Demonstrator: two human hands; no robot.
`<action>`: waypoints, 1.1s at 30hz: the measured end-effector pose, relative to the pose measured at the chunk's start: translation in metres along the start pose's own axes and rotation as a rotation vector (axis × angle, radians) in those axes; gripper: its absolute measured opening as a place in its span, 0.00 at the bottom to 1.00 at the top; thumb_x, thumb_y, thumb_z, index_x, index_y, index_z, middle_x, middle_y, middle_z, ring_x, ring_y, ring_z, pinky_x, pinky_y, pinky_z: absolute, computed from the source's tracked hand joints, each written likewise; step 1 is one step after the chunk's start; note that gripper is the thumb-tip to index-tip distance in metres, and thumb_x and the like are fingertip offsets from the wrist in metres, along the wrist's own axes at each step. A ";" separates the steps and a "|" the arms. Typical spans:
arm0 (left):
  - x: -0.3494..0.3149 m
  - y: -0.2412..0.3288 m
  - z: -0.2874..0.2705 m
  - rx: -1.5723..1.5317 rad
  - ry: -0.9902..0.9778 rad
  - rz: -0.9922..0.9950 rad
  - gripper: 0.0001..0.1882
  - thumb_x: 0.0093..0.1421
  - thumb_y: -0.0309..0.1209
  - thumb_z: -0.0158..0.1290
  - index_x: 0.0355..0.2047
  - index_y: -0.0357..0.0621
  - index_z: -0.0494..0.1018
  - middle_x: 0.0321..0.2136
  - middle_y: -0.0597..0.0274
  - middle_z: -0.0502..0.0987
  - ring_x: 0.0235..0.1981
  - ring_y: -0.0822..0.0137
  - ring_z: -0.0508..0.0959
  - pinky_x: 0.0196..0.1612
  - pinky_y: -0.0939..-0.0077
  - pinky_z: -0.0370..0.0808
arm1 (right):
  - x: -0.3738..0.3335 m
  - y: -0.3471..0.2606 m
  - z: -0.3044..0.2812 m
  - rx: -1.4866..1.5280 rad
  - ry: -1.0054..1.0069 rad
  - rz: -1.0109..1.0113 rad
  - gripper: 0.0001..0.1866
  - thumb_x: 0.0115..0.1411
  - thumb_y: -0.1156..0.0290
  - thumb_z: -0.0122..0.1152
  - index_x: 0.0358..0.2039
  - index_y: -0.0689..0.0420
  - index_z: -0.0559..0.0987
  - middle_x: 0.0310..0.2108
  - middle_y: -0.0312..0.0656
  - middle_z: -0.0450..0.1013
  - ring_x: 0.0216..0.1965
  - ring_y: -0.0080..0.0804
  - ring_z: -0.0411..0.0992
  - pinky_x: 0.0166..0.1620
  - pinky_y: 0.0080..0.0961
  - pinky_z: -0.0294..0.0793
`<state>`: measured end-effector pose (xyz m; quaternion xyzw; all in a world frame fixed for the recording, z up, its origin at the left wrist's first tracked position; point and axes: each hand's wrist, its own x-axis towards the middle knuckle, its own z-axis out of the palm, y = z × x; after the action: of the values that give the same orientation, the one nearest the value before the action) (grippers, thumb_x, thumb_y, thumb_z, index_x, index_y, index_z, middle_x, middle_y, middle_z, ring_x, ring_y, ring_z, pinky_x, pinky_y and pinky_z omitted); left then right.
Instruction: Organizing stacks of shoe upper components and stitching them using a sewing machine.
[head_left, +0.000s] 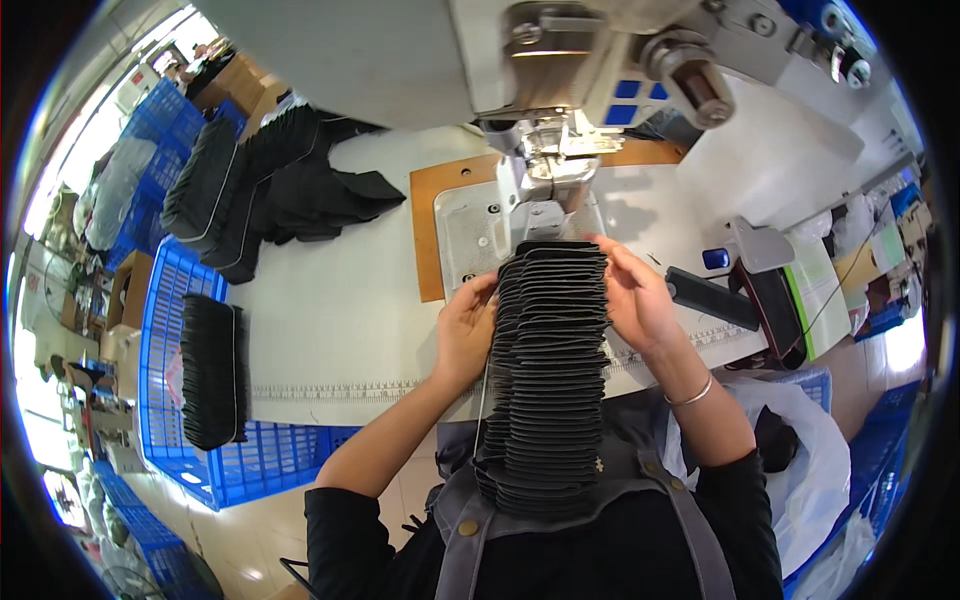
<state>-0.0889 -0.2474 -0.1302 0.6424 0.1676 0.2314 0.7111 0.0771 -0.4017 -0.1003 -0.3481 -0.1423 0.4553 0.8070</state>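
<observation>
- Black fabric pieces, a long overlapping stack (548, 370), reach from the person's lap up to the sewing machine (545, 160).
- Left hand (466, 330) and right hand (632, 295) grasp the stack's sides near its top.
- Blue crate (170, 400) at the left holds another black bundle (212, 370).
- Blue buttons (628, 100) sit on the machine.

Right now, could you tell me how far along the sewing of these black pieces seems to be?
Looks done: a heap of black pieces on the table's far left and a row in the blue crate. In hand: the left hand and right hand hold a long stack of black pieces at the sewing machine. That whole stack appears left.
</observation>
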 end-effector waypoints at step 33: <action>0.008 0.000 -0.006 0.236 -0.082 0.031 0.16 0.68 0.22 0.38 0.54 0.34 0.65 0.47 0.60 0.71 0.49 0.70 0.69 0.55 0.79 0.63 | 0.005 -0.043 -0.005 -0.729 -0.119 0.077 0.20 0.61 0.74 0.48 0.54 0.67 0.66 0.37 0.42 0.75 0.31 0.23 0.71 0.33 0.21 0.72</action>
<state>-0.0851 -0.2381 -0.1303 0.7330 0.1545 0.1945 0.6332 0.1101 -0.4142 -0.0752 -0.5904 -0.3287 0.4242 0.6028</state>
